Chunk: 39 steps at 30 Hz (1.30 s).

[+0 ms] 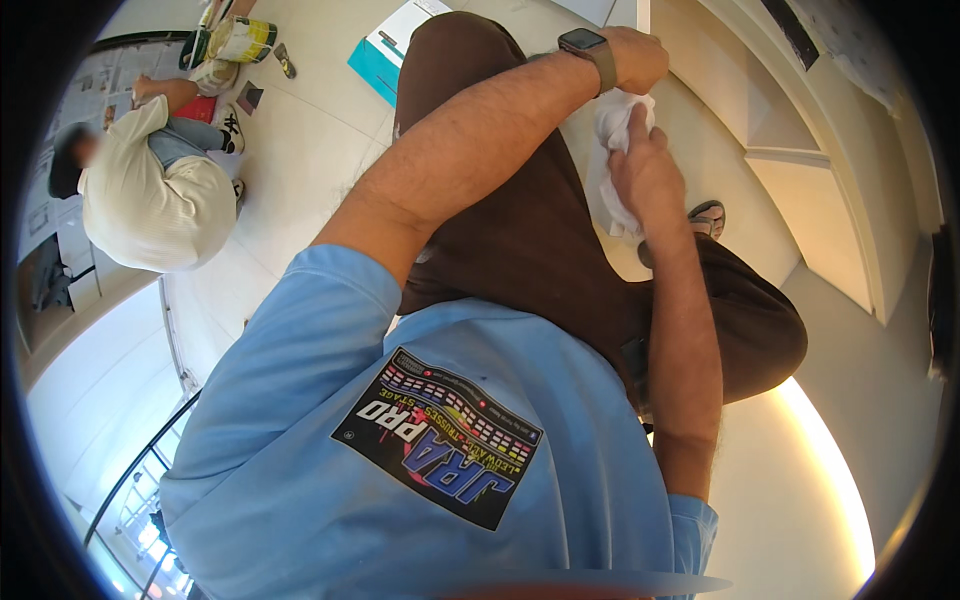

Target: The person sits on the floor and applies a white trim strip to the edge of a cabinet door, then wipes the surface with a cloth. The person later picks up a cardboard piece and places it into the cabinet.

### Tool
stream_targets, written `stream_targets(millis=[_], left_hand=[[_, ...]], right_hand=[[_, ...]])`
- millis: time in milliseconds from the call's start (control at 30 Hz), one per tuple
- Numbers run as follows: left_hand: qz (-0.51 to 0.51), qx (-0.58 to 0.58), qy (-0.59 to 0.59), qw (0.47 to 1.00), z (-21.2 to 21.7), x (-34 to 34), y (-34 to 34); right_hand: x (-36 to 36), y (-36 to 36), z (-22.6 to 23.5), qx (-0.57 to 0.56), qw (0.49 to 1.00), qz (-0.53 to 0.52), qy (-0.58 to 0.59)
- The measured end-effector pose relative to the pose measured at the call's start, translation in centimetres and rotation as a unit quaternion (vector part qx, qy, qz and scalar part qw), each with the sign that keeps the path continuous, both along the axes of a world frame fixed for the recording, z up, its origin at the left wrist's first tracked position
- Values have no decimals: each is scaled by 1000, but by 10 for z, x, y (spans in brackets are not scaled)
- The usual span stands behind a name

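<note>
A crumpled white cloth hangs beside my bent knee, and my right hand grips it with the fingers lying along its folds. Just above the cloth is my left hand, with a watch on its wrist. The left fingers are curled closed, close to the edge of a pale cabinet panel. Whatever they may hold is hidden. My left forearm crosses over my brown-trousered leg.
Pale cabinet boards with exposed edges stand close on the right. A teal and white box lies on the tiled floor beyond my knee. At far left a person in a cream top crouches near a yellow-labelled container.
</note>
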<state>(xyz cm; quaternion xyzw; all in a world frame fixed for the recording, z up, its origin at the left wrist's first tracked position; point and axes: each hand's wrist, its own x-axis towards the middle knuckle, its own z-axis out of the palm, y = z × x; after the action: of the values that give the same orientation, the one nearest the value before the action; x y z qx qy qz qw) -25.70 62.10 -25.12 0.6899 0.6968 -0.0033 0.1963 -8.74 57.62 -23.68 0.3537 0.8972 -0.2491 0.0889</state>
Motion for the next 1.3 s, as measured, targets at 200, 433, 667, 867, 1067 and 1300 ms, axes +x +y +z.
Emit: stream_targets(millis=[200,433,667,867,1067,1300], left_hand=[[4,-32,15,999,7,-3,0],[-24,39,-29,999,-4,-9,-3],[191,199,-117,954,22,-9,-15],[205,201,-155,945,32,-17,-33],[204,173,-185,946,30,-10,-24],[138,317,-229,910,47,-40,-51]], right_hand=[[45,-49,10,48,997,24,-48],[-20,17,-36,79,997,-16,12],[-62,51,-23,55,989,-105,92],[1,1,-10,30,997,-52,-40],[-29,18,-10,64,995,-76,10],[-56,64,-10,17,997,-73,32]])
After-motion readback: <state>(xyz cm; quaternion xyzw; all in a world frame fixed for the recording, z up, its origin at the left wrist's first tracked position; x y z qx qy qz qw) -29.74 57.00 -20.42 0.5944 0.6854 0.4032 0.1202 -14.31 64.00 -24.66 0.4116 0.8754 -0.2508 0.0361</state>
